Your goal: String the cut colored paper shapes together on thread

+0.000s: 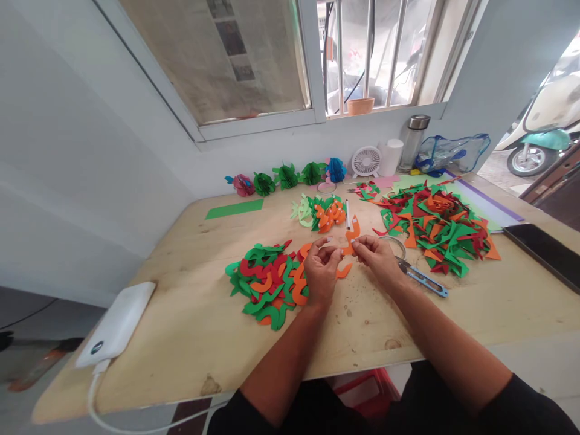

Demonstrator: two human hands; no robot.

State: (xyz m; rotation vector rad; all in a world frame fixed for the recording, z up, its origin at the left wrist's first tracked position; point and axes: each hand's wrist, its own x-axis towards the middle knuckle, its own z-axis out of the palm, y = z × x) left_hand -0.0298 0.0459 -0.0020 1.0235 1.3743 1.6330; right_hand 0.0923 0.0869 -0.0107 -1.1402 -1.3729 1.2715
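Note:
Both hands meet over the middle of the wooden table. My left hand [322,266] is pinched on the left side of an orange paper cutout [354,227]. The fingers of my right hand [376,255] are closed on the same cutout's right side. Small white patches show on the orange paper. Left of my left hand lies a heap of curved green, red and orange cutouts [267,284], partly behind that hand. Beyond the hands are green and orange folded pieces [330,214] and a white pen [347,214]. A light blue cutter [423,279] lies right of my right hand.
Paper scraps [439,226] are piled at the right, beside a black phone [544,251]. Along the wall stand paper figures [287,176], a small fan [366,162] and a glass bottle [413,145]. A white power bank [118,323] with a cable is at the left edge.

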